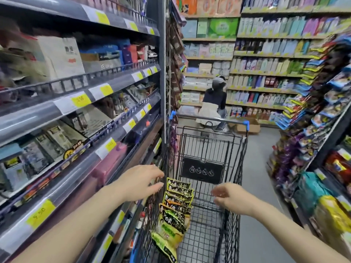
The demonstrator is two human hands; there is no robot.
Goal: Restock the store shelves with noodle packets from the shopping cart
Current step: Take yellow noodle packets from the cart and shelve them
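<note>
A black wire shopping cart (209, 149) with a blue-capped handle stands in the aisle ahead of me. Several yellow, black and green noodle packets (177, 200) stand in a row along its left inner side. My left hand (141, 182) reaches forward over the cart's left edge, fingers straight, just left of the packets and holding nothing. My right hand (230, 197) hovers over the cart's right side with fingers loosely curled, empty. The grey store shelves (62, 109) with yellow price tags run along my left.
Packed snack racks (313, 103) line the aisle's right side. A person (214, 103) crouches beyond the cart beside an open cardboard box (247, 126) on the floor. Full shelves close off the far end. Grey floor (262, 168) lies right of the cart.
</note>
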